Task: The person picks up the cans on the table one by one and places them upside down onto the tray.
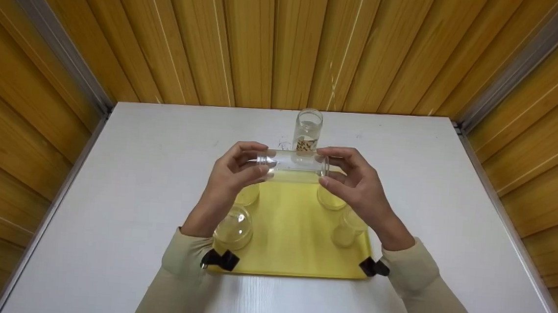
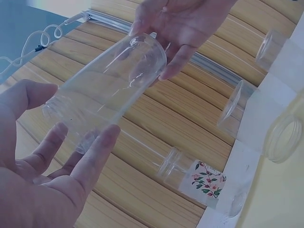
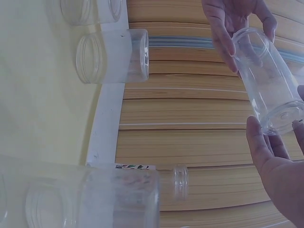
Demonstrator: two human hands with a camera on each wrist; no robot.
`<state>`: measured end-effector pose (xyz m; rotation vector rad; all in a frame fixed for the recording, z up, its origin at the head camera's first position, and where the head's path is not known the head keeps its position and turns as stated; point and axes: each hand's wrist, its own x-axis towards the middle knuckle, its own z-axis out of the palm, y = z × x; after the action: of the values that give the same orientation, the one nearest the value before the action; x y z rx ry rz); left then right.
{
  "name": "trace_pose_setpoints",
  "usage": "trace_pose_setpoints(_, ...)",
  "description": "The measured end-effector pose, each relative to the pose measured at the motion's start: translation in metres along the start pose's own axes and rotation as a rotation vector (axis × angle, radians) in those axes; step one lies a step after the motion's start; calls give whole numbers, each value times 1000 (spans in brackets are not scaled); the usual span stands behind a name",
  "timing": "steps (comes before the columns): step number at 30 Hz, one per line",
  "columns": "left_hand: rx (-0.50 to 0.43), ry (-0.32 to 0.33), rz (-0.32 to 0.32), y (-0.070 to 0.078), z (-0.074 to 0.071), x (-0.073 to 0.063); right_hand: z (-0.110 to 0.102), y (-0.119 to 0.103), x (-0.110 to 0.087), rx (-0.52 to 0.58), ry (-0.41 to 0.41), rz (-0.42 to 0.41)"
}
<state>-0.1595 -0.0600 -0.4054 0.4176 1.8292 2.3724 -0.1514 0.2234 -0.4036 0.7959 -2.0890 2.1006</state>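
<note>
A clear, empty-looking jar (image 1: pixel 294 163) lies sideways in the air above the yellow tray (image 1: pixel 288 240), held at both ends. My left hand (image 1: pixel 228 177) grips its threaded neck between thumb and fingers, and the neck shows closely in the left wrist view. At the opposite end, my right hand (image 1: pixel 361 184) holds the rounded base with thumb and fingertips. The right wrist view shows the base (image 3: pixel 284 116) between the right fingers, while the left hand (image 3: pixel 237 23) is at the far end. No lid is seen on the jar.
Behind the hands stands a clear jar with a floral label (image 1: pixel 307 143). Several clear jars rest on the tray, among them a round jar (image 1: pixel 233 228) at left and a smaller jar (image 1: pixel 345 234) at right. Wood-patterned panels (image 1: pixel 296 45) enclose the white table (image 1: pixel 124 190).
</note>
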Motion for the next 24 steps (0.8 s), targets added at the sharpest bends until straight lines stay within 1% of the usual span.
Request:
trace_pose_setpoints(9, 40, -24, 6, 1, -3, 0, 0, 0, 0, -13, 8, 18)
trace_pose_setpoints(13, 56, -19, 24, 0, -7, 0, -1, -1, 0, -17, 0, 15)
trace_pose_setpoints(18, 98, 30, 66, -2, -17, -1, -4, -2, -2, -31, -5, 5)
trace_pose_setpoints(24, 187, 127, 114, -4, -34, -2, -10, -3, -2, -68, 4, 1)
